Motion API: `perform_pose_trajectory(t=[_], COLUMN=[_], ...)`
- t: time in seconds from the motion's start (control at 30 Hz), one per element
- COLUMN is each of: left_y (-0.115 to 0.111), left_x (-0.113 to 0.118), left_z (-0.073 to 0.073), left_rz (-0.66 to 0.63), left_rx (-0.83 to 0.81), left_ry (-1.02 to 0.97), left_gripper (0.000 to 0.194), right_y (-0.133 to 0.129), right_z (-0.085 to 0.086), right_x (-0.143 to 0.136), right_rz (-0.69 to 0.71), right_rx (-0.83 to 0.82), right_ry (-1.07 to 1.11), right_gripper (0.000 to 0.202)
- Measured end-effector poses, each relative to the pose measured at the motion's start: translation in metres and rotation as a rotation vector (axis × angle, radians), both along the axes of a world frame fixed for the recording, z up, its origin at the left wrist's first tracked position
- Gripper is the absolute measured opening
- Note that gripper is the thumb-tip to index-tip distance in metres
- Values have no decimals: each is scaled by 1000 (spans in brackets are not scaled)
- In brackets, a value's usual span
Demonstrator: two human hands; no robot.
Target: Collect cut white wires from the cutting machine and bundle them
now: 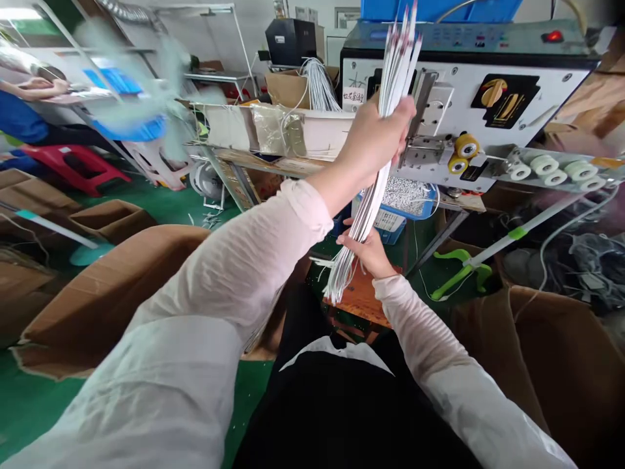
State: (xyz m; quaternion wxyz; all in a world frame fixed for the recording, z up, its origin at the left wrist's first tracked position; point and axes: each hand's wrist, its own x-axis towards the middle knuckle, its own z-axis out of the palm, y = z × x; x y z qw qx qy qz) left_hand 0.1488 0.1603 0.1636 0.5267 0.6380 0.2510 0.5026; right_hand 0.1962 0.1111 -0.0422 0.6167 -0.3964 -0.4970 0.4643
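Observation:
A long bundle of thin white wires [374, 195] stands nearly upright in front of me, with reddish tips at its upper end and loose, splayed ends at the bottom. My left hand [378, 133] is wrapped round the upper part of the bundle, in front of the white-faced machine [454, 98]. Lower down, my right hand [368, 247] grips the bundle near its bottom end, thumb across the wires. Behind the wires sits a blue bin [424, 207] of small white pieces.
An orange-brown wooden stool [364, 296] stands below my hands. Cardboard boxes flank me, a large one at left [112, 280] and another at right [566, 352]. More wires [319, 85] lie in a white tray [327, 133]. A blurred fan is at upper left, with a person beyond it.

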Motion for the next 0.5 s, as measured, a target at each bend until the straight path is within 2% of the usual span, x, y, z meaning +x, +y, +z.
perform_pose_trajectory(t=[0.1, 0.23, 0.37, 0.4, 0.5], left_y=[6, 9, 9, 10, 12], left_x=[9, 14, 24, 28, 40], left_z=[19, 29, 27, 24, 17], left_rz=[48, 91, 98, 100, 124], left_rx=[53, 114, 84, 73, 53], left_ry=[-11, -41, -89, -103, -142], left_gripper=[38, 47, 55, 51, 17], right_y=[9, 12, 3, 1, -4], right_z=[-49, -109, -141, -147, -165], right_x=[1, 10, 23, 25, 31], right_rz=[-5, -112, -154, -159, -197], right_rx=[-95, -251, -304, -306, -328], right_ry=[-8, -11, 56, 67, 63], right_gripper=[35, 27, 33, 35, 38])
